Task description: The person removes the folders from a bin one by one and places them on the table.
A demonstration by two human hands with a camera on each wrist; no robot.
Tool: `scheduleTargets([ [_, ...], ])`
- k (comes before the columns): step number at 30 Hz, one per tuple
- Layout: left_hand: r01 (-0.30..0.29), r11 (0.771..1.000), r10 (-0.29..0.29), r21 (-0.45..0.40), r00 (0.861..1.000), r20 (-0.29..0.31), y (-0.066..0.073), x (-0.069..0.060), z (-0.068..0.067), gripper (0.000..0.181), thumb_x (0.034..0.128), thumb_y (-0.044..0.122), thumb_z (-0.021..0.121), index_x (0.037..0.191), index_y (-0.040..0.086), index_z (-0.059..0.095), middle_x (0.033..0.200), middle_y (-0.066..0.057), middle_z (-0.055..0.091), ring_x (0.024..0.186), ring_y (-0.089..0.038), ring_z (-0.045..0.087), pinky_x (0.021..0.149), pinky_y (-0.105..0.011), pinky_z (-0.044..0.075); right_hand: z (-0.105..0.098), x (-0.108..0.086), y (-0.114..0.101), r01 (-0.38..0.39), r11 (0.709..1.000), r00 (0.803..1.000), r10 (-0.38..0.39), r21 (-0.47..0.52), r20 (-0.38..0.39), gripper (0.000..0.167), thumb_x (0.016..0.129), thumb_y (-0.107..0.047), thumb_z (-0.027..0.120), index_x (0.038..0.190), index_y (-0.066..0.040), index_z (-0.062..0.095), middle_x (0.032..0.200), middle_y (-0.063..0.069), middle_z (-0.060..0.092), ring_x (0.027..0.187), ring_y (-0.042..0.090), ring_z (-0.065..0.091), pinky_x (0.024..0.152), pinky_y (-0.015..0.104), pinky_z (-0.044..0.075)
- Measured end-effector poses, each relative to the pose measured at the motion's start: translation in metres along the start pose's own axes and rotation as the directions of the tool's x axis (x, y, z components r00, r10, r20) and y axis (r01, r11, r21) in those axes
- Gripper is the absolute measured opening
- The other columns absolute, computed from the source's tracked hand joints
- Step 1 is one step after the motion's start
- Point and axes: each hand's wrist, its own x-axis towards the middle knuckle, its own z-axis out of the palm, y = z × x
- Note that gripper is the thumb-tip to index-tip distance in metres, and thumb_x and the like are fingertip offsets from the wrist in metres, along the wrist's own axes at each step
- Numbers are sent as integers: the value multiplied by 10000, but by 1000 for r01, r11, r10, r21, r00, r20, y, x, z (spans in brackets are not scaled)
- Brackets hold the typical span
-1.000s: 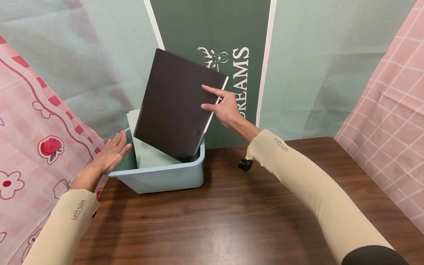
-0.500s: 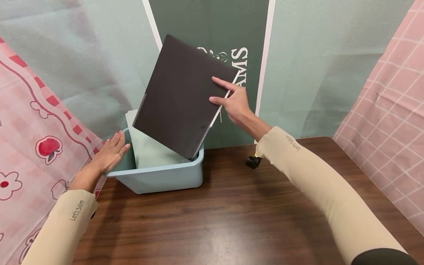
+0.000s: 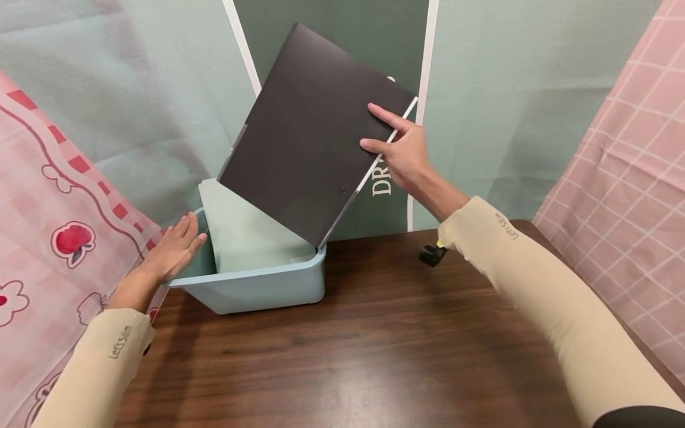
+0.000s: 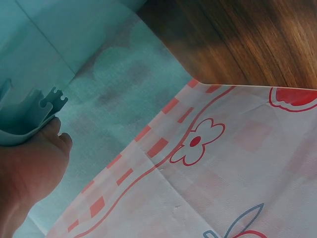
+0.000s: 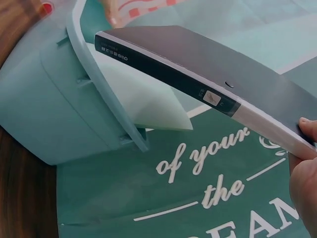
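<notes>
Fingers of the right hand [image 3: 405,156] are closed about the edge of a dark grey, flat, rectangular, plastic-looking folder [image 3: 307,134]: we see two digits spread on its near face, the rest not clearly shown. Under that grip runs a narrow white strip [image 5: 267,130] along the folder's edge, and we judge this slim side a sound place to take hold. No bend shows, so we expect a stiff, fairly light thing, smooth enough to slide if the pinch loosened. With its breadth tilted out leftward from the fingers, it may twist about the fingertips; a hold lower, nearer the middle of that edge, should steady it. We think it sturdy, its corners the likeliest part to scuff. Below and left of these fingers stands a pale blue, open-topped plastic bin [image 3: 262,294]; the folder's lowest corner is at its rim, and we cannot tell whether they touch. Inside leans a pale green, flat, rectangular panel [image 3: 251,235]. Farther left, the left hand [image 3: 173,249] lies at the bin's left rim, fingers straight, with nothing in its grasp that we can make out. Beyond the right fingers hangs a dark green cloth [image 3: 369,24] with white lettering.
</notes>
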Motion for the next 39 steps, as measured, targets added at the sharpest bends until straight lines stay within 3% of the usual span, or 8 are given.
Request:
scheduleTargets([
  [8, 4, 1000, -4, 4, 1000, 5, 1, 2, -1, 771, 1165, 446, 185, 1618, -116, -82, 1706, -346, -114, 1590, -523, -88, 1283, -629, -76, -16, -3, -20, 0, 999, 1000, -1, 35, 8, 704, 808, 324, 683, 1424, -15, 663, 1386, 196, 657, 1142, 275, 722, 850, 365, 647],
  [33, -4, 1000, 4, -8, 1000, 3, 6, 4, 1, 760, 1166, 439, 167, 1617, -119, -82, 1705, -338, -131, 1590, -518, -96, 1280, -636, -74, -75, -23, -67, -89, 996, 995, 89, 3, 40, 736, 773, 355, 686, 1416, -2, 664, 1550, 155, 518, 1171, 273, 715, 854, 371, 640],
  [39, -1, 1000, 1, -9, 1000, 10, 7, 2, -1, 760, 1165, 442, 164, 1616, -114, -94, 1704, -338, -132, 1590, -516, -99, 1280, -635, -73, -90, -29, -75, -111, 994, 993, 112, -17, 49, 735, 775, 361, 675, 1411, -7, 670, 1476, 135, 587, 1126, 257, 737, 840, 343, 642],
])
